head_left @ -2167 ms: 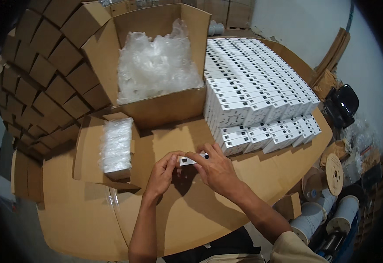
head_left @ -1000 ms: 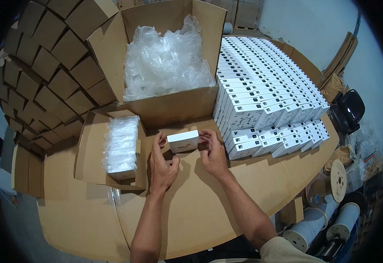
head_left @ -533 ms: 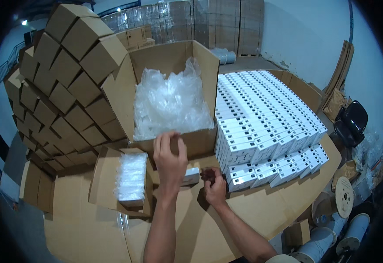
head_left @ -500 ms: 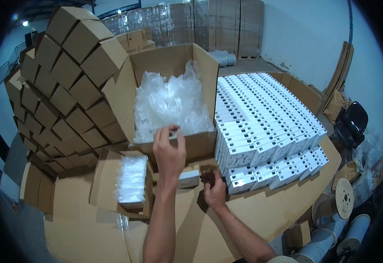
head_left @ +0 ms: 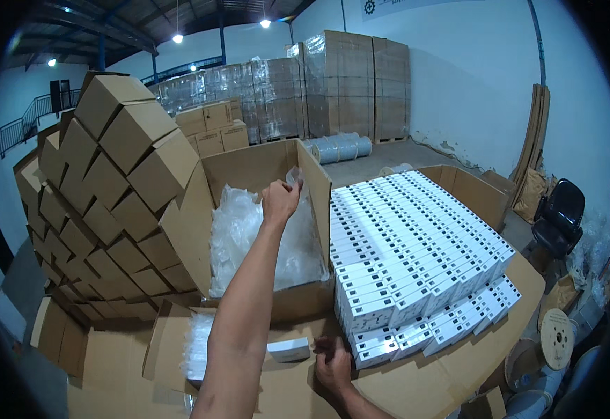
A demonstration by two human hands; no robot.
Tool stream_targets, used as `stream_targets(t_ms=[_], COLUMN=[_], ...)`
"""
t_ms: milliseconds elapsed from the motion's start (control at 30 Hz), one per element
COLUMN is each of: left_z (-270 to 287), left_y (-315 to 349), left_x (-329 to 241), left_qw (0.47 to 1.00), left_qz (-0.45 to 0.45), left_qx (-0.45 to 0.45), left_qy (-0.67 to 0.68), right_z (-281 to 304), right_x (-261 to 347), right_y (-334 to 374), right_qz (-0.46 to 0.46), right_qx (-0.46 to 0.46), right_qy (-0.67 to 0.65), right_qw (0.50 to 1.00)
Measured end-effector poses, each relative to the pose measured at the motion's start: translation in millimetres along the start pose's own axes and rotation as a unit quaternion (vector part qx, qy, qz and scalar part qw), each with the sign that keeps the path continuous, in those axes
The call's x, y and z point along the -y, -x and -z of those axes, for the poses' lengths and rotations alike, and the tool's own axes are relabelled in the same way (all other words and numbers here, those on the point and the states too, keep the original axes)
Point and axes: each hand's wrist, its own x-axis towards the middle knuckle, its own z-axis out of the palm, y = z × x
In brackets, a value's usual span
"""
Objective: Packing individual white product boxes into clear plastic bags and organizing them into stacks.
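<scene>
My left hand [head_left: 281, 201] reaches into the large open carton [head_left: 249, 164], with its fingers closed on the top of a clear plastic bag [head_left: 295, 179]. Below and around it lies a pile of clear plastic bags [head_left: 238, 227]. On the table in front of the carton, my right hand [head_left: 334, 366] rests low with its fingers loosely bent and partly in shadow; I see nothing in it. Just left of those fingers lies a small white box [head_left: 289, 350]. My left forearm partly covers a smaller carton [head_left: 162, 340] holding plastic-wrapped items [head_left: 196, 346].
Stacked white boxes [head_left: 416, 244] fill the table's right side. Brown cartons [head_left: 109, 202] are piled high at left. Wrapped pallets [head_left: 347, 84] stand behind. At right are a black chair [head_left: 558, 216] and cable spools [head_left: 556, 339].
My left hand has moved up and farther into the large carton and closed on a plastic bag. The view has tilted up. My right hand stays near the small white box.
</scene>
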Motion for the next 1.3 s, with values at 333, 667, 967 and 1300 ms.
stream_targets(t_ms=[333,667,967,1300], left_z=[52,172,194,159], left_y=[-40,88,283,400], left_x=[-19,-61,-30,47], left_qw=[0.987,0.886,0.848,0.786], left_qz=[-0.068,-0.006,0.111,0.299], left_qx=[-0.121,0.014,0.042,0.099], left_qy=[0.080,0.464,0.517,0.532], right_z=[4,-4,3,47], right_x=[8,-33,-11,33], right_y=[0,-4,28,35], right_qz=[0.011,0.079,0.038,-0.106], right_qx=[-0.003,-0.050,0.017,0.112], right_qy=[0.010,-0.019,-0.156,-0.295], right_qw=[1.000,0.995,0.987,0.943])
